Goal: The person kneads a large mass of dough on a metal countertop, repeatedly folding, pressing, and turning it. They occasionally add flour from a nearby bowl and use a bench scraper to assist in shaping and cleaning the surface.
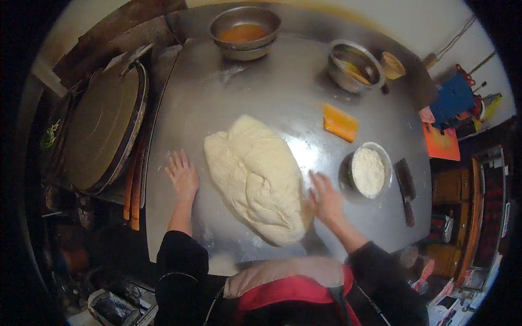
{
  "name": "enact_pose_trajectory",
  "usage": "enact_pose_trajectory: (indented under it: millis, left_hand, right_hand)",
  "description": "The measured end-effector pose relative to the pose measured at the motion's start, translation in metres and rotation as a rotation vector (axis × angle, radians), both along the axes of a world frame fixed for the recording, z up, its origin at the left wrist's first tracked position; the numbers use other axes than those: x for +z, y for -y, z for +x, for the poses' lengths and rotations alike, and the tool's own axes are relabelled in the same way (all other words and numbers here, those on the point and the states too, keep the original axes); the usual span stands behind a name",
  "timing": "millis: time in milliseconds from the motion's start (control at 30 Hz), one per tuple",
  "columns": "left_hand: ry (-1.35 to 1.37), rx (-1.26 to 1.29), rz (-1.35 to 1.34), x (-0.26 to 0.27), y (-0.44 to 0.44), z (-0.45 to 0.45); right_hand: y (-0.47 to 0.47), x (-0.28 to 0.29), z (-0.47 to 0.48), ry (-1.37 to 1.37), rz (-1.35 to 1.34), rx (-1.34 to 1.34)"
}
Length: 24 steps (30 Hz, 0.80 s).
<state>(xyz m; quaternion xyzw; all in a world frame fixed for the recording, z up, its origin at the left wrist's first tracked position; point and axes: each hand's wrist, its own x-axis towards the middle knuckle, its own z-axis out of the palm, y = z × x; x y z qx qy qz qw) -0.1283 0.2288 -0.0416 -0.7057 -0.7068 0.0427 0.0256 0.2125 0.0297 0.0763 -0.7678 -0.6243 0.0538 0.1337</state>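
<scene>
A large, folded mass of pale dough [259,179] lies on a stainless steel worktop [195,102] in front of me. My left hand [182,175] rests flat on the metal, left of the dough, fingers spread and holding nothing. Close by the dough's right edge is my right hand [325,197], slightly blurred, its fingers apart and empty; whether it touches the dough I cannot tell. Right of that hand stands a metal bowl of flour [368,173]. Beyond the dough lies an orange dough scraper [341,122].
A cleaver [406,191] lies at the right. Farther back stand a metal bowl with orange liquid [244,34], a bowl with yellowish liquid [354,67] and a small container [392,65]. A large round griddle [104,130] borders the worktop on the left, with wooden sticks [134,195] beside it.
</scene>
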Motion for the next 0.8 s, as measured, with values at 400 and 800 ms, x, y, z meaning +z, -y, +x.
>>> enact_pose_trajectory:
  millis: [400,800]
  left_hand:
    - [0.631,-0.258,-0.27,0.018,-0.061,0.1]
    - [1.105,-0.592,-0.045,0.117,0.145,0.156]
  right_hand:
    - [-0.241,-0.062,-0.012,-1.039,-0.4,0.11]
    - [-0.006,0.059,0.008,-1.175,-0.215,0.392]
